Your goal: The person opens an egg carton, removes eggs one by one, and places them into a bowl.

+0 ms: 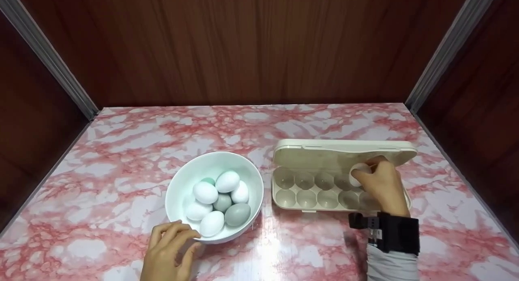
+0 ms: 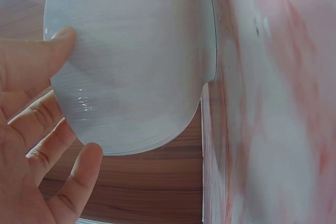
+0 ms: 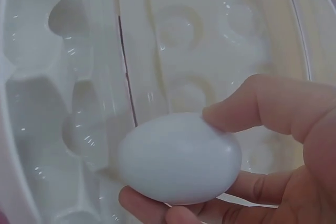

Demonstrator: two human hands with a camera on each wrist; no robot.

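Observation:
A white egg (image 3: 181,158) is held between the thumb and fingers of my right hand (image 1: 381,183), above the right part of the cream egg box (image 1: 310,210). The box has its lid (image 1: 344,144) raised, and the visible hollows away from the hand hold nothing. My left hand (image 1: 168,252) holds the near-left rim of a white bowl (image 1: 176,191), its thumb (image 2: 63,40) against the outer wall and some fingertips hidden behind the rim. Inside the bowl lie several white eggs (image 1: 212,223), grey-green eggs (image 1: 238,214) and a partly covered mint-green egg (image 1: 208,180).
Both containers stand on a red-and-white marbled table (image 1: 121,151), the bowl left of the box with a narrow gap between. Dark wooden panels (image 1: 251,46) enclose the back and sides, with metal strips (image 1: 450,46) at the corners.

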